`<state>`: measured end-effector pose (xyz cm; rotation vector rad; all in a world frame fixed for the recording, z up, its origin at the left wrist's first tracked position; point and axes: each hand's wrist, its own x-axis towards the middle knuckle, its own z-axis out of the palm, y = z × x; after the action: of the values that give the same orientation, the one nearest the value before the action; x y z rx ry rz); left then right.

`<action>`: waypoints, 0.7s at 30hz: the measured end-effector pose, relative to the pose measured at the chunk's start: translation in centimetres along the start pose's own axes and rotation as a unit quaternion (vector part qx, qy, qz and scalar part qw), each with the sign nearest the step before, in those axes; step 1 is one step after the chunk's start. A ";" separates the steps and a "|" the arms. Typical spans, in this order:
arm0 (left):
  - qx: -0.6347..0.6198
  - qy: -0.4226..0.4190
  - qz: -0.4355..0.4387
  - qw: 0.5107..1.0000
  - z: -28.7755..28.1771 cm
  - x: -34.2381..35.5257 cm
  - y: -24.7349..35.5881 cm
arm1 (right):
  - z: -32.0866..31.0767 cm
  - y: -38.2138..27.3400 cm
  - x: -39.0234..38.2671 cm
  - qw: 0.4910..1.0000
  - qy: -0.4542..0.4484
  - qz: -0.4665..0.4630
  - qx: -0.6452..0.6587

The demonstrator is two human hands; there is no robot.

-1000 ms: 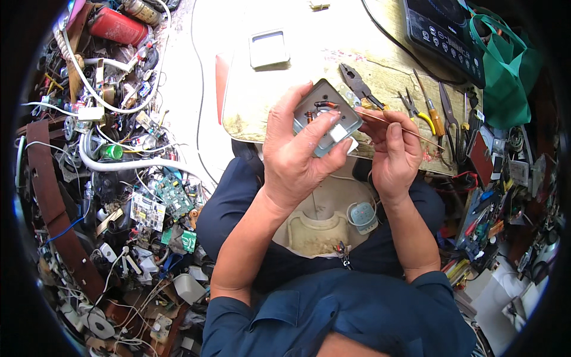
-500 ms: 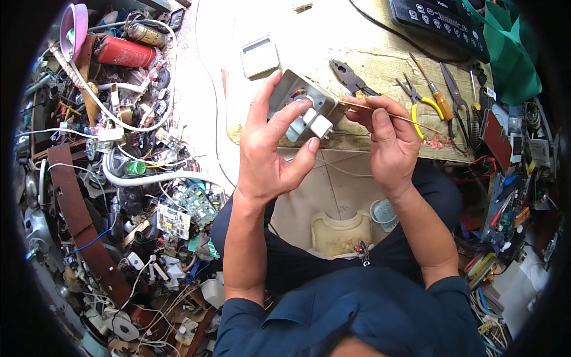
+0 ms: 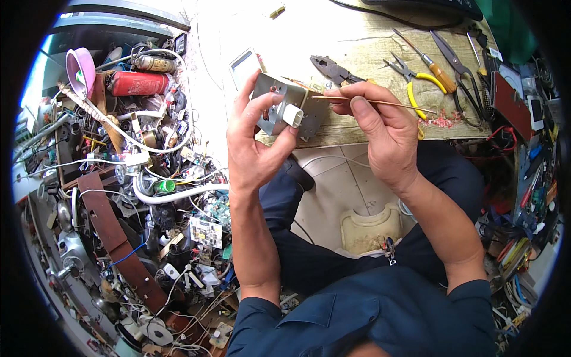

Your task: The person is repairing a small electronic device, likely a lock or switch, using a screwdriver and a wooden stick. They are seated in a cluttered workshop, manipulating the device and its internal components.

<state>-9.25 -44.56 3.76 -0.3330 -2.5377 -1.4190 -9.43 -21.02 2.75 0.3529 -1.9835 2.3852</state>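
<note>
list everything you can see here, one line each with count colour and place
metal box part: 1, grey with a white plug socket, held above the bench edge
thin rod: 1, brass-coloured, pinched level, tip at the box part
pliers: 1, dark, on the bench behind the box part
yellow-handled pliers: 1, on the bench, right
screwdriver: 1, orange handle, bench right
scissors: 1, dark, bench far right
white square plate: 1, bench, behind the left hand
red cylinder: 1, in the clutter on the left
pink funnel: 1, far left
circuit boards and cables: many, mixed colours, floor left
left hand: holds the box part
right hand: pinches the rod
</note>
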 end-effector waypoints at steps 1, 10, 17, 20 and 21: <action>-0.012 0.005 -0.009 1.000 0.1 -0.1 0.0 | 0.0 0.0 -0.2 1.000 -0.003 0.002 0.006; -0.029 0.030 -0.009 0.999 1.0 -0.1 -0.9 | 0.8 -0.4 -0.5 0.998 0.049 -0.002 0.050; -0.045 0.039 -0.004 0.998 1.6 0.0 -0.8 | 1.0 -0.3 -0.4 0.998 0.053 0.002 0.041; -0.023 0.051 0.012 0.998 1.9 0.2 -0.9 | 1.2 -0.1 -0.1 0.998 0.052 -0.034 0.014; -0.030 0.053 0.004 0.998 1.9 0.2 -0.7 | 1.0 -0.3 0.0 0.998 0.044 -0.040 -0.007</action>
<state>-9.78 -43.25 2.23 -0.2702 -2.4105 -1.4722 -9.18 -21.94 3.22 0.3143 -1.9100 2.2959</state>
